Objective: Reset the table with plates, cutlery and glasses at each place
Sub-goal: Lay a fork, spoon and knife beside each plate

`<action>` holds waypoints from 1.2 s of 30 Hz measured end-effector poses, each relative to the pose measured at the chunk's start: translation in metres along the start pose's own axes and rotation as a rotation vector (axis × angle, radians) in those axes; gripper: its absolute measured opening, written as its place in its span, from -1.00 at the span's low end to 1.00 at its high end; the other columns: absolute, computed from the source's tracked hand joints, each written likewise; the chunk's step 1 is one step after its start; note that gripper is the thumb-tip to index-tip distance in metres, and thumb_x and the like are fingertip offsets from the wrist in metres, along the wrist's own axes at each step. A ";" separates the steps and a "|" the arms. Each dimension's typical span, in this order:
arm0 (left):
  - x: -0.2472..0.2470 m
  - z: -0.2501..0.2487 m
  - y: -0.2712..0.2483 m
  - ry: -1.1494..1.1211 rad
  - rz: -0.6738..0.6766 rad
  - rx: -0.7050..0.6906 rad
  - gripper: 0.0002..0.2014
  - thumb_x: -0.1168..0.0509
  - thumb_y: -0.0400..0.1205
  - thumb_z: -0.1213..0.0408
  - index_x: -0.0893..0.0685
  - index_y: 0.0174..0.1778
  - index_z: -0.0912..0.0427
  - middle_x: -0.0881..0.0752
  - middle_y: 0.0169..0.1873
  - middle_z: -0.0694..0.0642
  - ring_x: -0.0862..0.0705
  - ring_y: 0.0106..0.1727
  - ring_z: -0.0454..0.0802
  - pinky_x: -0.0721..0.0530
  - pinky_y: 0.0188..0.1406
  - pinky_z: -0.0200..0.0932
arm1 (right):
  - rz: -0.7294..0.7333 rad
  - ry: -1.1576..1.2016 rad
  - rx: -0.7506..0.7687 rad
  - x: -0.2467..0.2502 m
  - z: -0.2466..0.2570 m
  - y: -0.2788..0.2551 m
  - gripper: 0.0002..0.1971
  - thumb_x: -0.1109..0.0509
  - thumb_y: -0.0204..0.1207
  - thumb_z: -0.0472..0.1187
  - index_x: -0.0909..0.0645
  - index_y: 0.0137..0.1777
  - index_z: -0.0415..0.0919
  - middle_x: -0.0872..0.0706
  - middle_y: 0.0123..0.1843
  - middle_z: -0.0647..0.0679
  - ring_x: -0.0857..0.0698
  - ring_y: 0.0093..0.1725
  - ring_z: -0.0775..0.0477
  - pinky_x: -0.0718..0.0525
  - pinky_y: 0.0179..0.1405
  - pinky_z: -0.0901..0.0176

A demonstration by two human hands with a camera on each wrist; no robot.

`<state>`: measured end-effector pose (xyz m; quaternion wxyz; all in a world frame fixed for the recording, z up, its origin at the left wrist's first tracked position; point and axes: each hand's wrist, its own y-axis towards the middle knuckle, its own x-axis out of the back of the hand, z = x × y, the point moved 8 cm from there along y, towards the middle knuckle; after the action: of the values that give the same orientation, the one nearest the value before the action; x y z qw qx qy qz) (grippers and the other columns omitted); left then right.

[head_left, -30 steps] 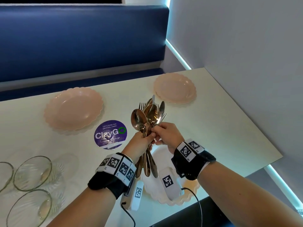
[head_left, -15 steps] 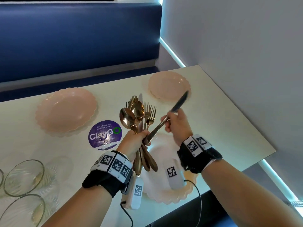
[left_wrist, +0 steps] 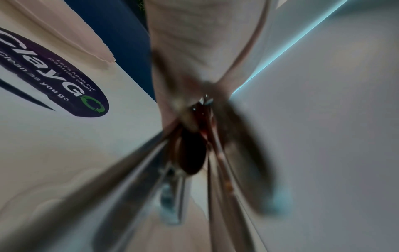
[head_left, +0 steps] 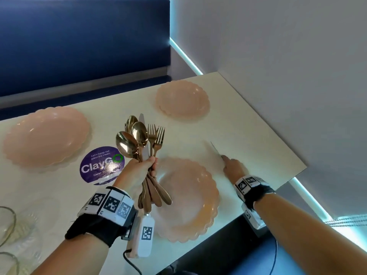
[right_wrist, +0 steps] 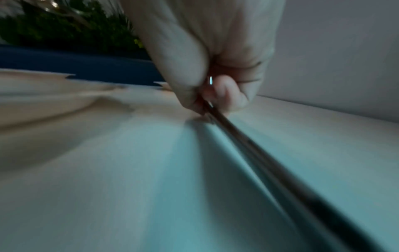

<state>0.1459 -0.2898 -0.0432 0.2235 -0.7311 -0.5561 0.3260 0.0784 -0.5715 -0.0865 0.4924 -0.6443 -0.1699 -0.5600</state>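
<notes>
My left hand (head_left: pixel 142 168) grips a bundle of gold cutlery (head_left: pixel 143 139) upright above the table: spoons, forks and a knife, with the handles hanging below my fist. The handles (left_wrist: pixel 194 153) fill the blurred left wrist view. My right hand (head_left: pixel 231 166) pinches a single knife (head_left: pixel 215 148) low over the table, just right of the near pink plate (head_left: pixel 190 199), blade pointing away. In the right wrist view my fingers (right_wrist: pixel 220 92) pinch the knife (right_wrist: pixel 270 162) just above the tabletop. Two more pink plates lie at the far left (head_left: pixel 45 135) and far right (head_left: pixel 182 100).
A purple ClayGo sticker (head_left: pixel 101 165) sits between the plates. Clear glass bowls (head_left: pixel 6 225) stand at the left edge. A blue bench (head_left: pixel 79 46) runs behind the table, and a grey wall (head_left: pixel 278 76) lines the right side. The table edge (head_left: pixel 288 177) lies close to my right wrist.
My right hand drew one knife out of the bundle and carried it right and down beside the near plate. The left hand still holds the rest upright.
</notes>
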 end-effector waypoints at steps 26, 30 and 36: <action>0.000 0.019 -0.007 -0.056 0.044 0.028 -0.74 -0.11 0.72 0.33 -0.56 -0.28 0.22 -0.55 -0.68 -0.05 -0.46 -0.71 -0.19 -0.38 -0.36 -0.22 | -0.178 0.134 0.098 -0.022 -0.009 -0.044 -0.71 -0.18 0.60 -0.36 -0.66 0.22 -0.28 -0.62 0.04 -0.20 -0.65 0.05 -0.23 -0.58 -0.02 0.08; -0.001 0.026 -0.011 -0.106 0.067 0.076 -0.72 -0.10 0.73 0.31 -0.58 -0.27 0.23 -0.54 -0.66 -0.04 -0.45 -0.71 -0.19 -0.38 -0.36 -0.25 | -0.197 0.143 0.100 -0.022 -0.010 -0.052 -0.72 -0.19 0.61 -0.35 -0.69 0.18 -0.28 -0.56 -0.09 -0.17 -0.65 0.01 -0.25 -0.53 -0.14 0.11; -0.002 0.031 -0.016 -0.152 0.083 0.095 -0.73 -0.11 0.72 0.32 -0.60 -0.26 0.23 -0.59 -0.59 0.01 -0.48 -0.70 -0.19 -0.41 -0.34 -0.24 | -0.218 0.144 0.104 -0.026 -0.015 -0.054 -0.73 -0.21 0.59 -0.37 -0.72 0.14 -0.29 -0.44 -0.17 -0.06 -0.54 -0.16 -0.15 -0.41 -0.25 0.17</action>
<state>0.1124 -0.2879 -0.0529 0.2014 -0.7151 -0.5247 0.4156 0.0207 -0.5504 -0.0873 0.4722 -0.5537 -0.2319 -0.6455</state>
